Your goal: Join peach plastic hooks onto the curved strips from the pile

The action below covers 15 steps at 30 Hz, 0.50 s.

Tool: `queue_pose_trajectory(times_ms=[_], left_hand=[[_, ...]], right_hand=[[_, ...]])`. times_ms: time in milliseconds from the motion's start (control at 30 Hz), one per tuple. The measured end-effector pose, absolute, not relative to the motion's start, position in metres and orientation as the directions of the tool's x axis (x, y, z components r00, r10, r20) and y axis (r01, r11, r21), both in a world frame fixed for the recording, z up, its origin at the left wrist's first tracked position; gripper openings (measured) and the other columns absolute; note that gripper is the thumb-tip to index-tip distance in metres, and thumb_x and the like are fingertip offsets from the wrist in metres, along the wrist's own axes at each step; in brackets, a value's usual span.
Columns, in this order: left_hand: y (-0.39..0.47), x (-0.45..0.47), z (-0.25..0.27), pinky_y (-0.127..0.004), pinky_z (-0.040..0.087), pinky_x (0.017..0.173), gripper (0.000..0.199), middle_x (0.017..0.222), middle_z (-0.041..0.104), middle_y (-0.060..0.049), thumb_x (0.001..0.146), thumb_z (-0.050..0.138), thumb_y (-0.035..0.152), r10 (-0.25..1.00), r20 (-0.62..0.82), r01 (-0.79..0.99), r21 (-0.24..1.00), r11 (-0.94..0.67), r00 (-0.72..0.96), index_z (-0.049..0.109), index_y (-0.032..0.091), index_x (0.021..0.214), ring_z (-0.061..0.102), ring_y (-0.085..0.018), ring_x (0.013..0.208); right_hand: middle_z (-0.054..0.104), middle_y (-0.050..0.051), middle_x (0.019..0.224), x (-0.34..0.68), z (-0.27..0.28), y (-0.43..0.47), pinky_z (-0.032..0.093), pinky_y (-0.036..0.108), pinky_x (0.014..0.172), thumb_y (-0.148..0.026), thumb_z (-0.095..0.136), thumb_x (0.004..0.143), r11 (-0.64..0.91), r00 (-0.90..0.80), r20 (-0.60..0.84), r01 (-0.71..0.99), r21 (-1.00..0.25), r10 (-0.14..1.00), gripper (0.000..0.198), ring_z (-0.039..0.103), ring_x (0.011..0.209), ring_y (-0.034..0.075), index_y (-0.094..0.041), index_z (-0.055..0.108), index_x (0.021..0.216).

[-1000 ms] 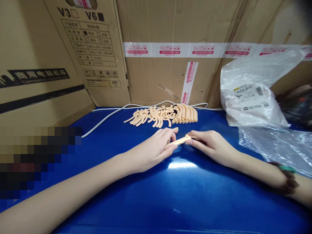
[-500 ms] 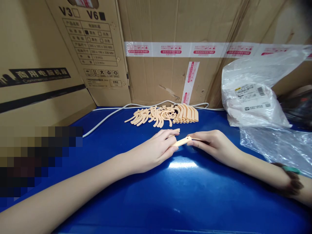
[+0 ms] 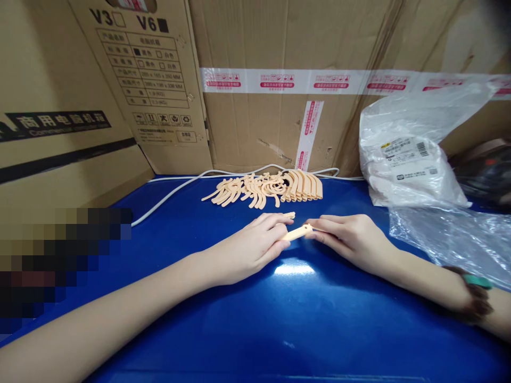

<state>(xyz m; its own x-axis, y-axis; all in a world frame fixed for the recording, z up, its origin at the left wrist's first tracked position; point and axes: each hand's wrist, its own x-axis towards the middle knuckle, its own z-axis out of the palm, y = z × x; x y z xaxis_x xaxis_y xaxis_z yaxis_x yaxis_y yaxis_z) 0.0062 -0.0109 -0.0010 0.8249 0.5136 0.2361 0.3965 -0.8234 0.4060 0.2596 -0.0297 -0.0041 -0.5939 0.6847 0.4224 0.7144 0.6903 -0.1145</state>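
Note:
My left hand (image 3: pixel 261 244) is closed on a beige plastic piece (image 3: pixel 296 233), whose straight end with a small hole sticks out past the thumb. Another beige tip (image 3: pixel 292 215) shows above the index finger; whether it belongs to the same piece is hidden by the hand. My right hand (image 3: pixel 346 234) pinches at the holed end, and its fingertips hide most of the small beige part between them. Behind both hands lies a pile of loose curved beige pieces (image 3: pixel 255 190), beside a neat row of wider curved beige pieces (image 3: pixel 305 186).
Cardboard boxes (image 3: pixel 255 127) wall off the back and left of the blue table (image 3: pixel 247 330). A white cable (image 3: pixel 171 192) runs along the back. At the right stand a plastic-wrapped package (image 3: pixel 411 170) and a sheet of clear film (image 3: pixel 443 229).
My right hand's fingers have shifted slightly around the holed end. My left hand keeps its hold. The whole view has slid a little, so the background appears farther left.

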Motion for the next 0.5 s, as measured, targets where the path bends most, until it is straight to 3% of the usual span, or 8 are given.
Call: queue_pose_trajectory(times_ms=[300,500], left_hand=[[-0.012,0.0064,0.0023,-0.038,0.028,0.12,0.038,0.148,0.041,-0.005,0.103,0.027,0.036,0.525,0.201,0.41,0.424,-0.808,0.827,0.059,0.021,0.114,0.031,-0.017,0.141],[-0.0131,0.0058,0.0027,-0.038,0.03,0.119,0.036,0.147,0.042,-0.006,0.103,0.027,0.035,0.519,0.201,0.404,0.423,-0.811,0.831,0.059,0.02,0.112,0.032,-0.017,0.14]], right_hand=[[0.07,0.005,0.075,0.2596,-0.0031,-0.0321,0.043,0.025,0.053,-0.043,0.029,0.104,0.675,-0.664,0.408,0.724,0.14,0.627,0.047,0.066,0.062,0.015,-0.019,0.069,0.109],[0.069,0.005,0.076,0.2592,-0.0026,-0.0327,0.044,0.026,0.054,-0.041,0.032,0.103,0.677,-0.667,0.391,0.723,0.136,0.634,0.043,0.067,0.065,0.016,-0.018,0.068,0.111]])
